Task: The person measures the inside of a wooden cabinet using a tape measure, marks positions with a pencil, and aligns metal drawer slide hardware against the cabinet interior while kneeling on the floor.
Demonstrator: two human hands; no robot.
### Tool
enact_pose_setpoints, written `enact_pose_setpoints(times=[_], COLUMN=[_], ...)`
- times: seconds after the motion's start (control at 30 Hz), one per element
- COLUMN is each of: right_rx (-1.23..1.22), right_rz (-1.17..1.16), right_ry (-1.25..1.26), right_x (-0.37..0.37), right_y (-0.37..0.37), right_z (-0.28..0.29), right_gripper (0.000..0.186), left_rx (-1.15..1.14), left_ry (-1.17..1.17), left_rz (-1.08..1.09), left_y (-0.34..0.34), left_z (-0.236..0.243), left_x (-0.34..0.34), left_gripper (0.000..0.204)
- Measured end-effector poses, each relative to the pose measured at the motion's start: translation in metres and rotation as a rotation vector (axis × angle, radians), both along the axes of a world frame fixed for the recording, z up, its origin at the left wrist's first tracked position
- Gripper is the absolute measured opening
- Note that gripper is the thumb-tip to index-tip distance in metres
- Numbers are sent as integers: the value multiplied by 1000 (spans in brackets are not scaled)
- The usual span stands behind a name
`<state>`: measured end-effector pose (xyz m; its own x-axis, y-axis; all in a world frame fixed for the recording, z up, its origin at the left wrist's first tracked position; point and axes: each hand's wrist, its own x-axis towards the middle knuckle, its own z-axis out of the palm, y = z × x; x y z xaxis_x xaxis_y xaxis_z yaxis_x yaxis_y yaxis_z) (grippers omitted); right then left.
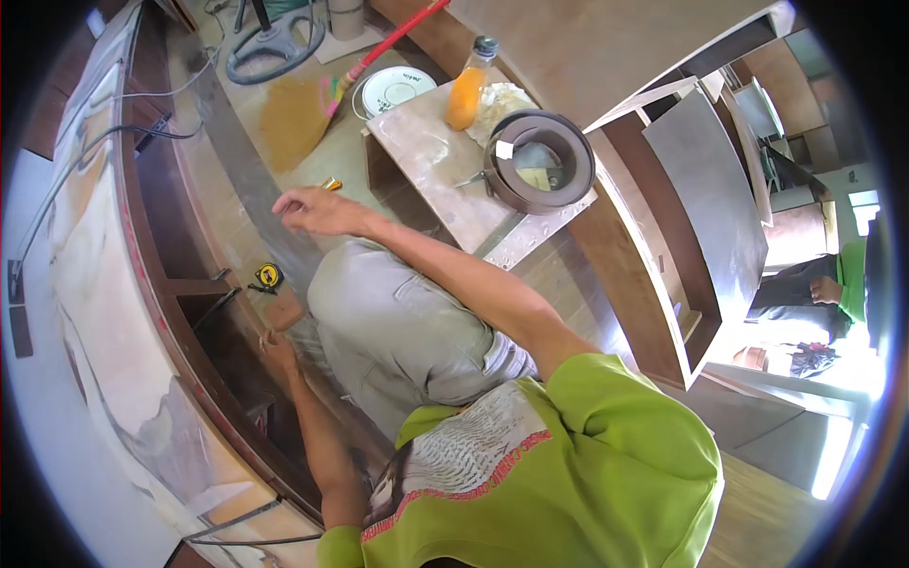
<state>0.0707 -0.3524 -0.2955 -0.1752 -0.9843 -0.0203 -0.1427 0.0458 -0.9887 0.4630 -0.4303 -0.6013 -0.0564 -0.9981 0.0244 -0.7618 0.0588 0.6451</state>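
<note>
My right hand point(312, 210) hangs over the floor with loosely bent fingers, nothing visible in it; a small yellow item point(331, 184) lies just beyond. Low at the front of the dark brown cabinet point(170, 256) on the left, my left hand point(279, 348) has curled fingers; whatever they hold is too small to make out. Near it are a yellow-and-black tape measure point(268, 278) and a small brown block point(283, 313). My grey-trousered leg is bent between my hands.
A board point(410, 138) bears an orange-filled bottle point(465, 95) and a roll of dark band point(559, 194). Behind are a lidded bucket point(398, 90), red-handled broom point(383, 45) and steel stand point(265, 57). Cabinets point(701, 180) stand right, beyond them a person in green point(852, 284).
</note>
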Motion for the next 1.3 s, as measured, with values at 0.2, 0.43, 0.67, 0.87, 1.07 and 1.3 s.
enact_pose_setpoints(times=[0.2,0.43,0.67,0.87,1.07,1.3], right_rx=[-115,-212,-434,-130,16,11], right_rz=[-225,-377,-475,-1403,-1162,-918], right_ry=[56,1105,585,546,-331,58], right_x=[-6,44,7,-178,-195,-165], right_y=[134,211,231,396,392,400], right_z=[94,108,146,56,5,23], right_gripper=[31,23,22,24,28,30], left_rx=[160,529,268,484,309,-374], left_ry=[34,449,283,372,515,815], left_rz=[-122,-372,-427,-334,-321,-557], left_y=[27,89,72,126,93,162], left_z=[-1,52,44,62,115,385], left_x=[-124,-236,-169,-175,-190,-316], left_gripper=[45,44,40,36,34,18])
